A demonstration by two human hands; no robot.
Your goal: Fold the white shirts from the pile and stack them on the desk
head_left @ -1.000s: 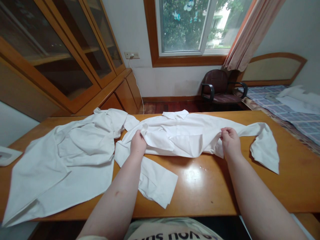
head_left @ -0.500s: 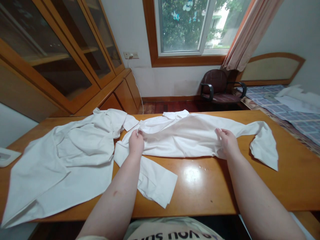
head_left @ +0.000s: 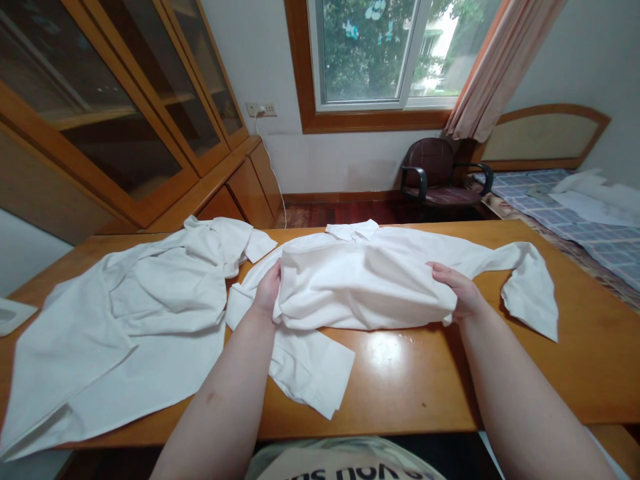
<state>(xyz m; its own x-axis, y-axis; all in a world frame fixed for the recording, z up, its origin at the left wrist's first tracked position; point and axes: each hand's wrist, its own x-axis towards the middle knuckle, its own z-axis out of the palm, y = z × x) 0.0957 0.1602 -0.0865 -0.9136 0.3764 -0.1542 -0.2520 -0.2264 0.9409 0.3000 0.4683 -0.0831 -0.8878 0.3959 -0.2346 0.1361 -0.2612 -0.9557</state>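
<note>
A white long-sleeved shirt (head_left: 365, 283) lies across the wooden table, its body doubled over below the collar (head_left: 353, 230). One sleeve bends out to the right; the other sleeve (head_left: 315, 370) points toward the front edge. My left hand (head_left: 269, 288) is closed on the left side of the doubled part. On the right side, my right hand (head_left: 459, 288) grips the cloth with the thumb on top, its other fingers partly hidden. To the left lies a second white garment (head_left: 165, 293), crumpled and spread, touched by neither hand.
The wooden table (head_left: 400, 400) reaches close to my body. A glass-fronted cabinet (head_left: 150, 167) stands behind it at left. A maroon armchair (head_left: 435, 170) and a bed (head_left: 530, 180) are beyond at right. A white object (head_left: 15, 315) sits at the left edge.
The shirt's doubled part has turned over toward me, and its front fold now sits lower. Both hands have shifted their hold, the thumbs now lying on the cloth's sides.
</note>
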